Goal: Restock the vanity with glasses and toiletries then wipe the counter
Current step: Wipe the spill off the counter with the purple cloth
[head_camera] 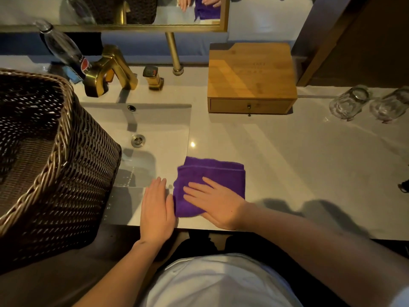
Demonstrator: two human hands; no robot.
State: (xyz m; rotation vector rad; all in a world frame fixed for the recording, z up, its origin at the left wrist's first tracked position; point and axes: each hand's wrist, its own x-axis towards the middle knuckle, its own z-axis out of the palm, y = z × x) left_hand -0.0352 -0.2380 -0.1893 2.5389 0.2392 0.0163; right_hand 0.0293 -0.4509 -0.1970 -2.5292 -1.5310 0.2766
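Observation:
A folded purple cloth (221, 173) lies on the pale counter (298, 162) near its front edge, just right of the sink. My right hand (215, 203) presses flat on the cloth with straight fingers. My left hand (156, 210) rests flat on the counter, its side against the cloth's left edge. Two clear glasses (348, 105) (390, 106) stand upside down at the far right of the counter. A wooden drawer box (251, 74) sits at the back with its drawer closed.
A dark wicker basket (53, 160) fills the left side beside the white sink (155, 134). A gold faucet (110, 69) and handle (152, 77) stand behind the basin, with a plastic bottle (66, 52) leaning at the back left. A gold-framed mirror (132, 25) hangs above.

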